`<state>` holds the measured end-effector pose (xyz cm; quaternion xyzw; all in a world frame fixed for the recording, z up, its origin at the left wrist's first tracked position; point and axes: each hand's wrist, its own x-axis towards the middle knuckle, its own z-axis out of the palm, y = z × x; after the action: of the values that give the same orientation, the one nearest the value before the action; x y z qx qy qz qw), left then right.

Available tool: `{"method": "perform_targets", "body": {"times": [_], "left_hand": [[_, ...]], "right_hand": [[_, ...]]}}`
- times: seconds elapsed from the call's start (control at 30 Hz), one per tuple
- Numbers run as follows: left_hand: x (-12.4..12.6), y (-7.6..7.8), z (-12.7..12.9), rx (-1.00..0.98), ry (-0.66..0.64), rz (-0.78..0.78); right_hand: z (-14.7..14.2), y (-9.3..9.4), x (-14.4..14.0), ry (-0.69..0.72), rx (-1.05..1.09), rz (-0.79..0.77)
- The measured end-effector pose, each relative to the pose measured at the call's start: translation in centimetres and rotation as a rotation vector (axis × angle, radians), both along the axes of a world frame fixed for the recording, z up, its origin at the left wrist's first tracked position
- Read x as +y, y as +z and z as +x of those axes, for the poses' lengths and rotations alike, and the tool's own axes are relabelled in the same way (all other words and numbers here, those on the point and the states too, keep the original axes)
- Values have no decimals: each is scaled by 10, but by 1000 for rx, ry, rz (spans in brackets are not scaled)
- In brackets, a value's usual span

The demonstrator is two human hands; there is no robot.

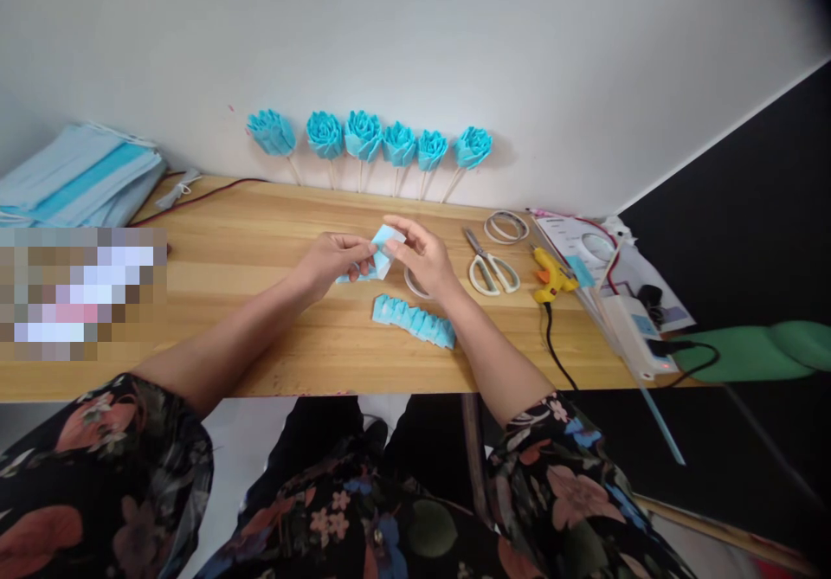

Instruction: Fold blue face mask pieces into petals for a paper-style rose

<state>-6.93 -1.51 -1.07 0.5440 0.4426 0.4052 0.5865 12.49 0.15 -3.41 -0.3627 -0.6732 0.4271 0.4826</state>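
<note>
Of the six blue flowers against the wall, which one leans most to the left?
The leftmost blue flower: its stick slants strongly and its head tips left, apart from the others.

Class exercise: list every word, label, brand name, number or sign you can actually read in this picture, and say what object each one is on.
No text can be read.
Printed sheet at the table's right end: print too small and blurred.
White box with a blue label: label illegible.
Mosaic patch at left: blurred out.
Blue piece held by both hands: unmarked.

pixelated patch (81, 293), mask stack (71, 176) cut off
</note>
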Motion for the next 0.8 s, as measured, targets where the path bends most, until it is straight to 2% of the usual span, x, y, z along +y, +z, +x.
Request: {"method": "perform_targets", "body": {"times": [0.1,0.27,0.53,0.8], "left_hand": [[-3,3,2,61,-11,26],[-5,3,3,102,-41,62],[-1,-2,2,17,-36,3],[4,-5,-1,-112,-28,-71]], "right_hand": [[-2,-1,-1,-14,-9,-48],[-5,4,-5,-90,-98,-11],[-5,10,-10,-180,-204,245],[0,5,-1,-156,-284,457]]}}
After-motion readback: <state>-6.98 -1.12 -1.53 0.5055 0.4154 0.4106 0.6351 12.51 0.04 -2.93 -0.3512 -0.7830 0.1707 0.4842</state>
